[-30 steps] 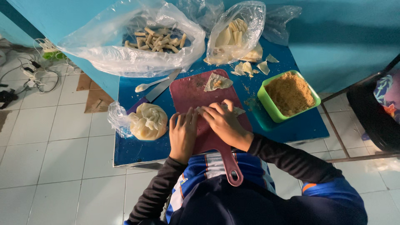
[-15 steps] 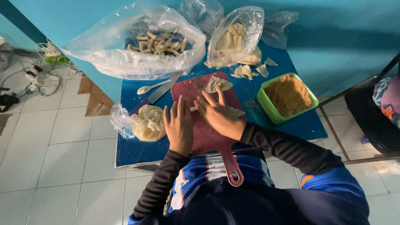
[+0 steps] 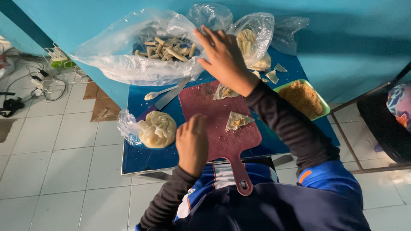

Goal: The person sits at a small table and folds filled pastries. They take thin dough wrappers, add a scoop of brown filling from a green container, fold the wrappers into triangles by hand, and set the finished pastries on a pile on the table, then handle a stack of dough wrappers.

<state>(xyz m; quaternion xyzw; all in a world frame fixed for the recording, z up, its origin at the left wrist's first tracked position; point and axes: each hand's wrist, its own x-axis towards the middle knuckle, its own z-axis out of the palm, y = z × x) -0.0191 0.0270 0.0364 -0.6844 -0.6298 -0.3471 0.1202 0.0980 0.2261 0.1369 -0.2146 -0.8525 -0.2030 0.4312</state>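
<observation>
Blue table (image 3: 145, 156) against teal wall, white tiled floor. Right hand (image 3: 220, 55) grip spread, empty, at mouth of clear bag of rolled sticks (image 3: 165, 47). Left hand (image 3: 192, 143) grip loosely spread, flat on maroon cutting board (image 3: 214, 115). Folded wrapper triangle (image 3: 237, 121) just right of it. Dough stack in plastic (image 3: 156, 128) left; green crumb tray (image 3: 304, 98) right.

Teal wall (image 3: 351, 38) beyond the hands; pale tiled floor (image 3: 55, 171) left of them, with cables (image 3: 38, 85) and cardboard (image 3: 100, 109); blue table (image 3: 145, 158) beneath.

Two wrappers (image 3: 236, 121) on cutting board (image 3: 205, 107) — dough bag (image 3: 156, 129) left, crumb tray (image 3: 323, 102) right.
</observation>
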